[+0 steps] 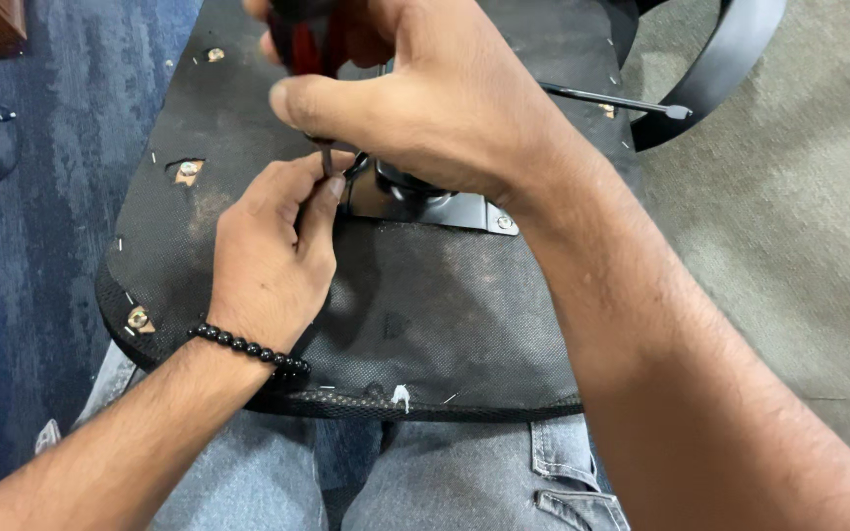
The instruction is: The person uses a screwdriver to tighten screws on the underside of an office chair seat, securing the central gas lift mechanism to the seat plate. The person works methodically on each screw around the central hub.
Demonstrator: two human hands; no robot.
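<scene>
An upturned office chair seat, covered in black fabric, lies across my lap. My right hand is closed around the red and black handle of a screwdriver, whose shaft points down at the seat. My left hand, with a black bead bracelet at the wrist, pinches the screwdriver's shaft near its tip. The tip meets a metal mounting plate bolted to the seat's underside. My right hand hides most of the plate.
Threaded inserts show in the seat's underside at the left. A black curved armrest and a thin lever reach out at the top right. Grey carpet lies right, blue carpet left. My jeans show below the seat.
</scene>
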